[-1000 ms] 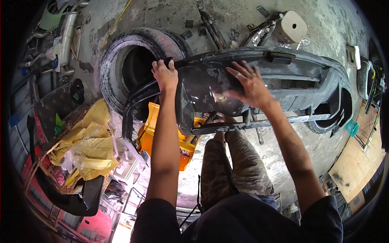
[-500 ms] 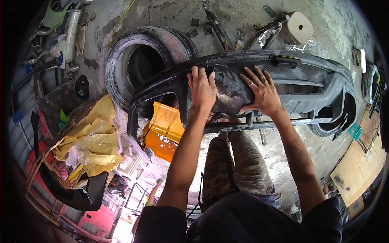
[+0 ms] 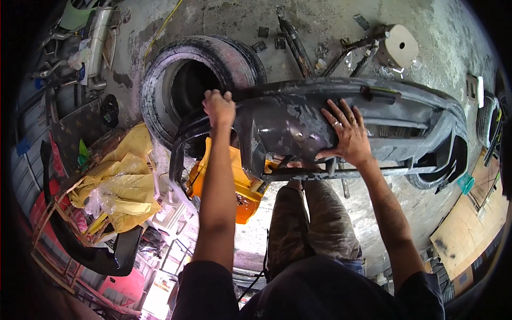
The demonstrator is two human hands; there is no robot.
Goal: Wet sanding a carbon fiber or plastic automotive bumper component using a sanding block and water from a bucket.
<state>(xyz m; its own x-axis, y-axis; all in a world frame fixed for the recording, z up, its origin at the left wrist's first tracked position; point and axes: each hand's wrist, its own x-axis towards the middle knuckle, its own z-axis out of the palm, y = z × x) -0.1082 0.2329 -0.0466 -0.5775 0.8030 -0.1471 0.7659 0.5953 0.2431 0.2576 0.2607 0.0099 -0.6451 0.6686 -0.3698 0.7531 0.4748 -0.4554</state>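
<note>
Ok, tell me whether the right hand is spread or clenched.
Spread: the right hand rests on the bumper, its fingers extended and its thumb held well apart from them.

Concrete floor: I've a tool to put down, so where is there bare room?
Bare floor shows right of the beige holed piece, and between right forearm and wooden board. Crowded: the left side, with yellow sheeting and a silver cylinder.

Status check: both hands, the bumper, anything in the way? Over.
Left hand curled at left part of black bumper, contents unclear. Right hand spread against it. Tires close behind its left end.
</note>
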